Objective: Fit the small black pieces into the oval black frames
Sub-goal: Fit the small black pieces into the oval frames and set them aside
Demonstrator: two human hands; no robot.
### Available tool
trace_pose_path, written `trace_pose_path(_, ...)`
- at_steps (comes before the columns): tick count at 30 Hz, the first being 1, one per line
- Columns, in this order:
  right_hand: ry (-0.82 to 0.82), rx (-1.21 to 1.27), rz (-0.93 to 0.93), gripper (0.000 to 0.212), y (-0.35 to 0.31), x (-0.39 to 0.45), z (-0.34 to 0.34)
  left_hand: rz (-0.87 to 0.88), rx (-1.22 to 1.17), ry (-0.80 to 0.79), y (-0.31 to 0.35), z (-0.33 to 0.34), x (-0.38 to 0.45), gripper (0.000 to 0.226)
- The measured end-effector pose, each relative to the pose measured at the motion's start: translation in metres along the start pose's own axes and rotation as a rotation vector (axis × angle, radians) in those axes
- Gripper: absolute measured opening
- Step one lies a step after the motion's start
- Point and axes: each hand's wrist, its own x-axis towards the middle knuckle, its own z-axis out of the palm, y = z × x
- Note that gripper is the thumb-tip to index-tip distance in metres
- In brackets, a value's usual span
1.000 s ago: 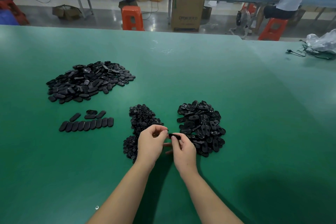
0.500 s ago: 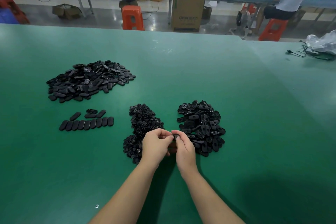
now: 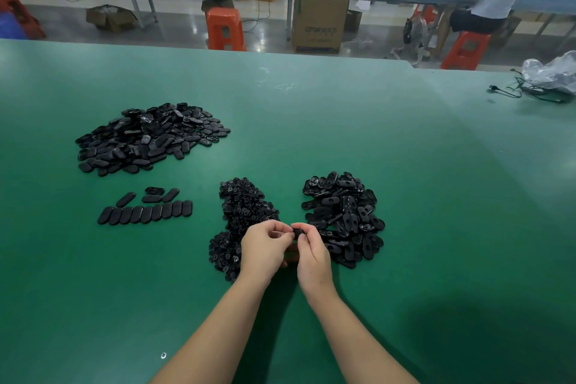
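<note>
Pinching one oval frame [image 3: 298, 232] between both hands (its long axis hidden).

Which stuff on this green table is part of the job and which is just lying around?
Job: oval frame pinched by left hand and right hand; small pieces pile; frames pile; big pile; neat row.
Lying about: plastic bag; cable.

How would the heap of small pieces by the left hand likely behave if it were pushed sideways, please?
The small pieces lie loose, so the heap would probably spread and scatter rather than slide as one. Each looks tiny and likely light. They lie heaped without rolling off across the green table, so they probably won't roll far.
</note>
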Motion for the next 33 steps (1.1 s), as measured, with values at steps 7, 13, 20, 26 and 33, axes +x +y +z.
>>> trace_pose_path(7, 0.007, -0.034, 0.002, 0.024, 0.0009, 0.0001, 0.0012, 0.000, 0.025, -0.011, 0.0034, -0.0016, 0.0018, 0.017)
trace_pose_path(13, 0.019, -0.089, -0.023, 0.022, 0.0000, 0.0006, 0.0011, 0.005, 0.069, 0.000, 0.0062, -0.0024, 0.0028, 0.014)
trace_pose_path(20, 0.005, -0.123, -0.026, 0.022, 0.0009, 0.0006, 0.0008, 0.022, 0.123, -0.025, 0.0072, -0.0045, 0.0017, 0.016)
trace_pose_path(26, -0.006, -0.120, -0.030, 0.022, 0.0003, -0.0003, 0.0015, 0.082, 0.203, -0.026, 0.0094, -0.0073, 0.0005, 0.020)
trace_pose_path(33, -0.012, 0.003, -0.018, 0.024, 0.0029, 0.0003, -0.0012, 0.112, 0.237, 0.019, 0.0072, -0.0095, 0.0026, 0.014)
